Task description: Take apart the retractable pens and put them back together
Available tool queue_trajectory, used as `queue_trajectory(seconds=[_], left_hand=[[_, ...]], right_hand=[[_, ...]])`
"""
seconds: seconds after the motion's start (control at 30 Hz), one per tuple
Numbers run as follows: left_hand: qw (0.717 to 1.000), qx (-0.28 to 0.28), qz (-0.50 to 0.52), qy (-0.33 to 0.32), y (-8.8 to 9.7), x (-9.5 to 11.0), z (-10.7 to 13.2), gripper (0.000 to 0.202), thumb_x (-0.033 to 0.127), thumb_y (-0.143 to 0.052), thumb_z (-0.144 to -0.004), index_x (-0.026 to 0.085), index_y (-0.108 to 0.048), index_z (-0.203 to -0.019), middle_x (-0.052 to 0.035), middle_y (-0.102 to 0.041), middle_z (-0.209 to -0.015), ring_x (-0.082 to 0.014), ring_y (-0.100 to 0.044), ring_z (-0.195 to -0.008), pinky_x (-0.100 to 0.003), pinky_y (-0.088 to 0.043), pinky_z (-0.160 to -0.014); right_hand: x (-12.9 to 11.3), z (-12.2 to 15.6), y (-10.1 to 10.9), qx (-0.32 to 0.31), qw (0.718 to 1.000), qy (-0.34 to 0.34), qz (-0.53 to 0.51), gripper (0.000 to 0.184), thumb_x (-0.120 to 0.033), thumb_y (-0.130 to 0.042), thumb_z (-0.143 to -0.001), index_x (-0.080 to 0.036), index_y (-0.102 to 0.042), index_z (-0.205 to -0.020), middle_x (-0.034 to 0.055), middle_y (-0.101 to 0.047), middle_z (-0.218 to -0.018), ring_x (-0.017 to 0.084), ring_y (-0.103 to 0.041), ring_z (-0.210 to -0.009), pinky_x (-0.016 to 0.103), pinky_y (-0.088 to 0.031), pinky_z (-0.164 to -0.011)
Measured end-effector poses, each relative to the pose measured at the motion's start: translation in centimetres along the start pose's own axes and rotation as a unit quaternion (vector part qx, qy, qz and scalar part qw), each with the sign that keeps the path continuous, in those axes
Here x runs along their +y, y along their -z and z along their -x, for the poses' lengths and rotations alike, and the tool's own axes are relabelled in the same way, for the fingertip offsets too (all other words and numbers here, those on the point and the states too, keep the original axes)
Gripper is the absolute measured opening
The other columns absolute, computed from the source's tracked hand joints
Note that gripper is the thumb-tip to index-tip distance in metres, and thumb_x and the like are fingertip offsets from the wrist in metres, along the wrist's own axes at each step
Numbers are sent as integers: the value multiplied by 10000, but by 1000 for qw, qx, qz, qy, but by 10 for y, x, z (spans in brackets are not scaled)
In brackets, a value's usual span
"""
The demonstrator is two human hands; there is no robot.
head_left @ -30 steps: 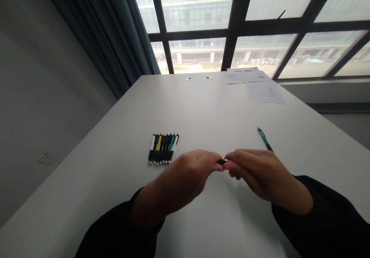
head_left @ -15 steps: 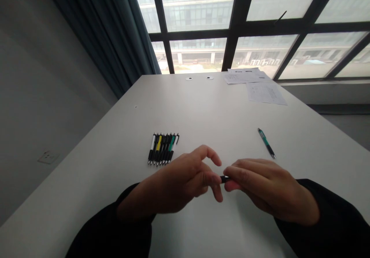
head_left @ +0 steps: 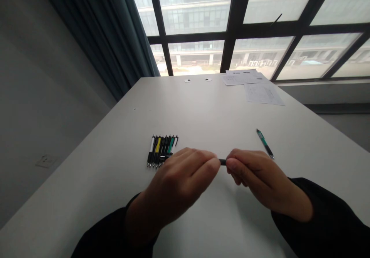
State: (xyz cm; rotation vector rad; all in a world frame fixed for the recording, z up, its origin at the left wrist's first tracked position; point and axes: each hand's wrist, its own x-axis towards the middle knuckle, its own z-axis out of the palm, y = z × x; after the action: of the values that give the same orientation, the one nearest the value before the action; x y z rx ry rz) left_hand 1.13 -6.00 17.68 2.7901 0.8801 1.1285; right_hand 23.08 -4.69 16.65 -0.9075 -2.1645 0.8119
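Note:
Between my hands, a black pen barrel (head_left: pixel 222 162) shows only as a short section, and the rest is hidden by my fingers. My left hand (head_left: pixel 182 181) grips it from the left, and a dark piece (head_left: pixel 166 157), possibly its far end, sticks out beyond the knuckles. My right hand (head_left: pixel 254 175) pinches the other side. Just beyond my left hand, a tight row of several pens (head_left: pixel 162 150) with black, white, yellow and green barrels lies on the white table (head_left: pixel 202 111). A lone green pen (head_left: pixel 264 144) lies beyond my right hand.
Sheets of printed paper (head_left: pixel 254 86) lie at the table's far right corner. Two round cable grommets (head_left: pixel 198 80) are set near the far edge. A wall socket (head_left: pixel 46 161) is low on the left wall, and windows with a curtain stand behind the table.
The spread fingers of my left hand have closed around the pen. Both hands have risen up the view, and a dark piece now shows past my left hand, near the pen row.

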Motion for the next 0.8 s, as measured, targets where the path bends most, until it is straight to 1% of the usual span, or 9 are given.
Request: queue_trajectory(seconds=[0.13,0.3,0.43,0.5,0.57,0.63,0.7,0.73,0.8], left_hand=[[1000,20,-11,12,1,2,0,154,74,-633,-914,126,-631,-1059,-68,-741,-965,-171,-690,-870,-305,-567,-802],[996,9,79,42,-1,2,-2,160,57,-605,-924,125,-635,-1065,-62,-752,-971,-142,-714,-898,-238,-575,-845],[985,-14,134,105,-2,3,-5,124,120,-565,-963,133,-664,-1037,-41,-765,-890,-119,-729,-801,-199,-584,-774],[982,-21,137,129,-3,2,-7,130,137,-562,-967,131,-678,-1026,-34,-760,-844,-117,-726,-755,-197,-585,-752],[982,-20,135,132,-4,2,-7,135,148,-564,-970,128,-682,-1032,-28,-751,-815,-112,-714,-714,-197,-581,-738],[982,-20,134,131,-6,1,-7,137,153,-563,-974,126,-683,-1035,-27,-747,-811,-105,-701,-694,-193,-574,-733],[982,-19,137,132,-7,0,-7,130,152,-565,-974,123,-680,-1026,-29,-745,-819,-100,-694,-692,-188,-569,-732],[981,-17,138,133,-7,0,-7,125,151,-565,-973,123,-678,-1020,-28,-743,-819,-98,-689,-686,-186,-567,-727],[981,-16,138,136,-7,0,-7,122,147,-561,-973,129,-672,-1019,-20,-735,-799,-94,-675,-658,-188,-564,-709]], right_hand=[[1,3,0,55,995,60,58,294,-252,-484,-1028,-198,-504,-740,-33,-496,-620,95,-463,-548,232,-358,-540],[5,6,2,57,980,132,136,144,-224,-513,-1014,-179,-589,-899,-1,-534,-685,118,-467,-577,255,-373,-537],[7,8,8,59,972,165,156,123,-178,-558,-985,-181,-626,-1087,57,-668,-852,142,-610,-716,255,-484,-643],[7,8,10,73,977,152,130,237,-186,-636,-943,-188,-611,-1179,74,-706,-960,156,-668,-816,257,-533,-723],[6,7,11,88,984,114,103,300,-244,-708,-902,-189,-612,-1181,71,-721,-971,159,-686,-818,255,-552,-720],[4,6,11,84,989,75,94,187,-271,-704,-908,-194,-646,-1068,39,-721,-868,140,-667,-719,245,-535,-643],[4,5,10,75,992,70,79,33,-211,-646,-941,-202,-658,-970,21,-710,-811,126,-649,-681,242,-517,-618],[3,5,10,73,992,77,65,47,-178,-630,-943,-205,-659,-969,25,-712,-832,130,-658,-709,247,-526,-642],[3,5,10,82,993,78,19,181,-167,-663,-916,-211,-642,-1090,56,-720,-972,159,-687,-833,276,-562,-730]])
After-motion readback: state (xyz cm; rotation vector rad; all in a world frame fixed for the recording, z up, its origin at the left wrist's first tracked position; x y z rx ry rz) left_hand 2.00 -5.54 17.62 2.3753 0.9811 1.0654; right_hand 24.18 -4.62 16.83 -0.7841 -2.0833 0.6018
